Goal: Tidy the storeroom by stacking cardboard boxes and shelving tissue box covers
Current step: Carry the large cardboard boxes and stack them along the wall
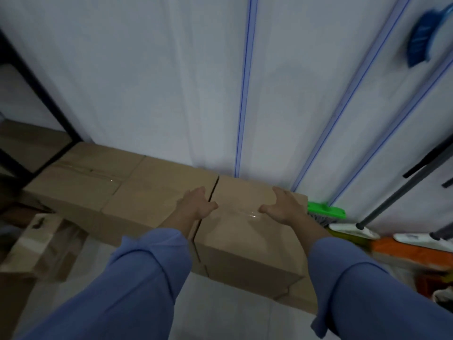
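Long blue sleeves, loose cuffs

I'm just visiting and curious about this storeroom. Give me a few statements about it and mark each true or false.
1. The boxes stand in a row against the wall. True.
2. One box is stacked on top of another. False: they stand side by side, with only hands on top.
3. The hanging brush on the wall is red. False: it is blue.
4. A green brush sits just right of the boxes. True.
5. Both hands are gloved. False: the left hand and right hand are bare, below blue sleeves.
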